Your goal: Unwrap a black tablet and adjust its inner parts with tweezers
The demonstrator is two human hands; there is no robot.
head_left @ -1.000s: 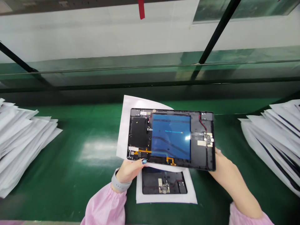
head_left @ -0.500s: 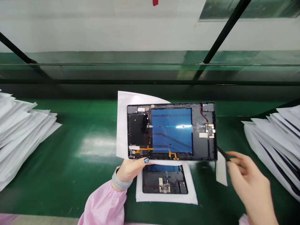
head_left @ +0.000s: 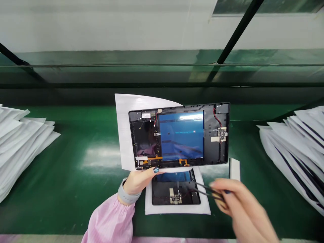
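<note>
My left hand (head_left: 138,181) grips the lower left edge of an opened tablet (head_left: 179,135) and holds it up, tilted, with a white sheet (head_left: 124,131) behind it. The tablet shows a blue battery, a black board area and red wires inside. My right hand (head_left: 238,206) is closed on black tweezers (head_left: 202,189), whose tips point left over a second opened tablet (head_left: 176,193). That one lies flat on a white sheet (head_left: 177,211) on the green belt, just below the lifted one.
A small white strip (head_left: 234,169) lies on the green belt (head_left: 83,162) right of the tablets. Stacks of white sleeves sit at the left (head_left: 20,141) and at the right (head_left: 296,148). A glass guard with black bars (head_left: 238,30) runs along the back.
My right hand left the tablet's right edge, picked up the tweezers and swung left below the tablet. The left hand alone now holds the tablet, raised and shifted slightly left.
</note>
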